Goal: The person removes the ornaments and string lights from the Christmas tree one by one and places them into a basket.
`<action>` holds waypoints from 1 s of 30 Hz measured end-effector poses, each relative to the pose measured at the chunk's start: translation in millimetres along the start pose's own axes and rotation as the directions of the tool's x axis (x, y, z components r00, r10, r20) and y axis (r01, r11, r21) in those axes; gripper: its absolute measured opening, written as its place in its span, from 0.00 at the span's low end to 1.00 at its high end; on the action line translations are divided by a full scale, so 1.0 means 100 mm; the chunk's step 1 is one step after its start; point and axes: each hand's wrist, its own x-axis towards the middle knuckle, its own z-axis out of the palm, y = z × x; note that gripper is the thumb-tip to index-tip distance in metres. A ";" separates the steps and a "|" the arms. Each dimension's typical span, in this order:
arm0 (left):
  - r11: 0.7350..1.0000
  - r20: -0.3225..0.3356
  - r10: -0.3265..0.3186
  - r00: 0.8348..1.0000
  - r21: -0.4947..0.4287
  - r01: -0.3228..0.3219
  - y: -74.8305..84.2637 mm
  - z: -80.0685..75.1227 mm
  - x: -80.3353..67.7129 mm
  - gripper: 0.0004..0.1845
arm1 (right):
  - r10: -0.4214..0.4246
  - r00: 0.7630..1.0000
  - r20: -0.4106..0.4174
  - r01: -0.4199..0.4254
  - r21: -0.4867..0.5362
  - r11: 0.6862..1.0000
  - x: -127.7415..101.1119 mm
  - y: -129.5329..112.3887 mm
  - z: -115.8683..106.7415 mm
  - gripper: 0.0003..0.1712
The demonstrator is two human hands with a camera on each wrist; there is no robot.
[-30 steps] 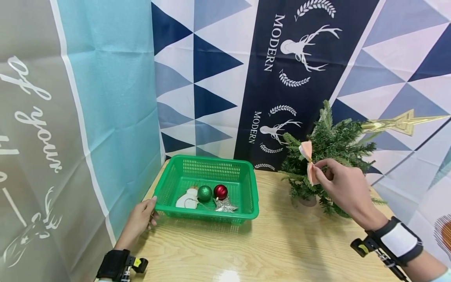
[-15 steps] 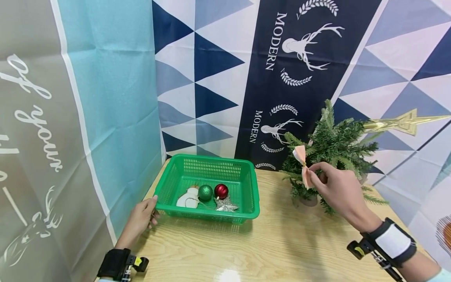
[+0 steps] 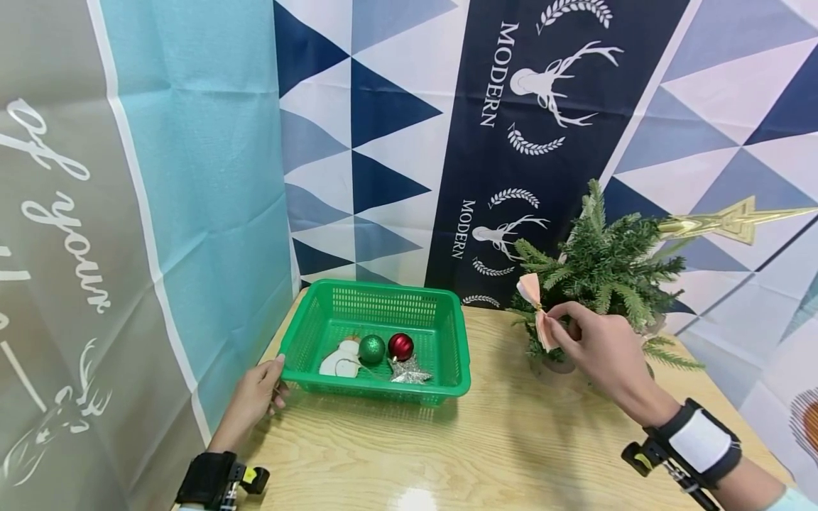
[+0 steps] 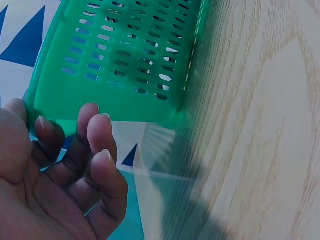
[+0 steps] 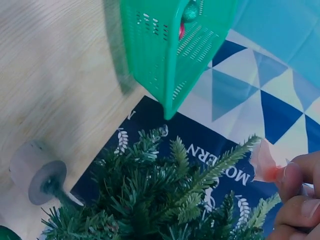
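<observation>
The right hand (image 3: 599, 349) pinches a bow (image 3: 538, 309) — eight o'clock of the tree (image 3: 610, 266). The left hand (image 3: 255, 392), loosely curled, grips the basket (image 3: 377, 388) — eight o'clock corner.

Head view bright, white glare on tabletop (image 3: 409, 454); wrist views dimmer, bluish; shadows soft-edged.

In the head view, the bow (image 3: 540, 312) at four o'clock looks like matt cloth. Toward seven, the basket (image 3: 383, 388) is smooth, slightly shiny plastic, holding a rough, glittery green ball (image 3: 371, 349) and a glossy, smooth red ball (image 3: 400, 346). At three, the tree (image 3: 610, 266) has plastic-looking needles; a gold star (image 3: 736, 220) shines like metal. The glossy surface (image 3: 358, 447) at six shows wood grain; the backdrop (image 3: 396, 92) at twelve is creased cloth.
</observation>
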 end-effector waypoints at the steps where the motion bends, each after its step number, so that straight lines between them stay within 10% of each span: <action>1: 1.000 0.001 -0.002 1.000 -0.003 0.002 0.00 0.00 0.00 0.34 | -0.004 1.000 0.000 0.004 0.001 1.000 0.00 -0.01 0.01 0.04; 30: 0.999 0.011 -0.001 1.000 -0.033 0.002 0.01 0.01 -0.02 0.31 | -0.044 0.999 -0.006 0.044 0.019 0.999 0.02 -0.14 0.28 0.09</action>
